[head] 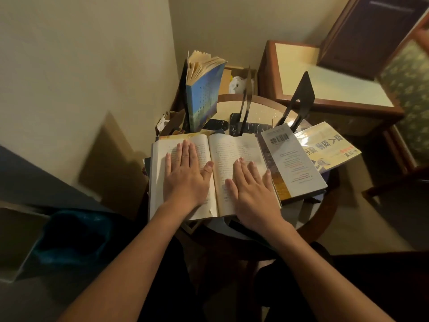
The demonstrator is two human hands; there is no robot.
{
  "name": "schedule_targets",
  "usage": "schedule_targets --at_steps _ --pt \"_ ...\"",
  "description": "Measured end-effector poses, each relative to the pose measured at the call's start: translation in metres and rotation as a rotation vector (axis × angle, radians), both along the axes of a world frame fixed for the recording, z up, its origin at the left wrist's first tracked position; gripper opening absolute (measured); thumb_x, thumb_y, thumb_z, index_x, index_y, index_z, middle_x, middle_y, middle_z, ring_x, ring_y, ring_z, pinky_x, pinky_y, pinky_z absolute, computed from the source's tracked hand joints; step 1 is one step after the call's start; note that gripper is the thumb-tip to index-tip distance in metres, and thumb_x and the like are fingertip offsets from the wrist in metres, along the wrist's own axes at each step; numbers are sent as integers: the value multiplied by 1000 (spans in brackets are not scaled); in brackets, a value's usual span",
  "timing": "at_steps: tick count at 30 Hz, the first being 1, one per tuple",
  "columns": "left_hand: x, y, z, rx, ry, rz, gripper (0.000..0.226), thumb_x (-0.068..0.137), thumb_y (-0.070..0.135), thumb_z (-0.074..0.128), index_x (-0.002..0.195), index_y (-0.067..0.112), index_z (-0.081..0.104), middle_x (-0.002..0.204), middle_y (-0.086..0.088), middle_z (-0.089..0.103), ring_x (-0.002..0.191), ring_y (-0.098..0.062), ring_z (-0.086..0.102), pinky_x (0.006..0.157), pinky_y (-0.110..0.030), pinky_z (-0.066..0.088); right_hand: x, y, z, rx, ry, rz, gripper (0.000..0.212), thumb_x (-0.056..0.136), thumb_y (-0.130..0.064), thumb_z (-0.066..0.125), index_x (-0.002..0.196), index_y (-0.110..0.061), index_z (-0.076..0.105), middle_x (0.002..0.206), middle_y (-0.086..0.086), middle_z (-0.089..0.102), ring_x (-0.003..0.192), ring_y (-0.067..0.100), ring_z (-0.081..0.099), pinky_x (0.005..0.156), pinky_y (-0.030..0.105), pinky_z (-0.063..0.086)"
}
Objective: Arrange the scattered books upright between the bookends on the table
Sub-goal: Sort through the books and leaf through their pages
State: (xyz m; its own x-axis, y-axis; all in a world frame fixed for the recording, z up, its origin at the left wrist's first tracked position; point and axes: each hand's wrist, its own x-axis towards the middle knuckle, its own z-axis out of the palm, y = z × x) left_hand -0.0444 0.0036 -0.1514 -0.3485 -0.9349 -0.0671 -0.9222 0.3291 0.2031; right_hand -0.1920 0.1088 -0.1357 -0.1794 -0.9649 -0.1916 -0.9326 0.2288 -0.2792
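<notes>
Both palms lie flat, fingers spread, gripping nothing: my left hand (185, 173) and right hand (251, 189) press the open book (216, 145) at the near edge of the round table (325, 212). One blue book (203, 94) stands upright; bookends (300, 96) wait behind. Next, I judge, close this book and stand it there. Cream walls crowd a corner, a wooden side table (313, 73) just beyond.

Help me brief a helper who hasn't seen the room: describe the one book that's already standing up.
On the round table in the corner, look to the back left, behind the open book under the hands. The blue book stands there on end, pages fanned at the top. It is the only upright book; the rest lie flat.
</notes>
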Motion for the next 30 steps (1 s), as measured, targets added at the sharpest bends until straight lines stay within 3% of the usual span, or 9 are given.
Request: schedule_targets --at_steps 4,10,14,18,22,24,27,29,30 --pt "1 -1 0 6 9 -1 76 100 61 0 158 15 -16 168 -3 -17 154 -19 -18 125 -47 -8 -6 -39 0 15 -33 -9 68 106 -52 17 160 -18 -6 168 1 -11 153 24 -18 121 56 -13" --pt "1 -1 1 22 6 1 78 98 63 -3 158 16 -15 168 -2 -16 154 -19 -17 125 -48 -6 -30 -79 1 -8 -121 -29 69 103 -61 9 161 -26 -2 168 -7 -6 153 21 -14 120 59 -12" --pt "2 -2 2 31 3 -10 77 99 63 -1 158 16 -16 168 -2 -17 154 -19 -17 125 -47 -9 -30 -55 4 -73 -113 -95 69 102 -64 15 160 -29 3 169 0 -5 154 23 -11 124 51 -5" --pt "5 -3 4 59 51 -35 79 99 65 3 158 16 -16 168 -1 -17 153 -17 -19 123 -43 -16 -29 -20 16 -180 -133 -312 78 102 -60 32 160 -15 6 168 8 11 155 27 7 125 51 6" --pt "12 -6 9 115 142 -78 77 102 62 14 158 17 -14 167 0 -17 152 -15 -20 122 -41 -17 -24 2 35 -232 -122 -294 75 102 -52 40 160 -16 9 168 4 13 155 26 6 124 49 1" --pt "18 -4 14 132 244 -108 75 104 57 24 160 18 -6 169 2 -11 153 -13 -16 124 -42 -14 -21 7 43 -304 -112 -247 72 102 -47 43 160 -21 9 168 1 12 155 26 4 122 46 -4" --pt "23 6 28 210 519 -54 64 104 51 37 160 25 19 169 4 9 155 -15 -4 125 -43 -6 -13 12 57 -384 -134 -146 67 102 -40 42 159 -22 14 167 2 16 155 24 1 123 46 -6" --pt "25 16 41 308 654 33 55 102 54 41 153 34 36 167 3 18 155 -25 8 125 -53 11 -5 13 68 -401 -141 -79 65 101 -41 44 158 -20 21 166 4 22 155 22 1 124 45 -4" --pt "26 19 49 360 720 75 48 101 57 42 146 39 45 164 1 27 151 -29 22 120 -55 26 1 13 74 -394 -162 -51 65 101 -43 46 158 -19 23 164 3 26 155 22 4 125 44 -1"
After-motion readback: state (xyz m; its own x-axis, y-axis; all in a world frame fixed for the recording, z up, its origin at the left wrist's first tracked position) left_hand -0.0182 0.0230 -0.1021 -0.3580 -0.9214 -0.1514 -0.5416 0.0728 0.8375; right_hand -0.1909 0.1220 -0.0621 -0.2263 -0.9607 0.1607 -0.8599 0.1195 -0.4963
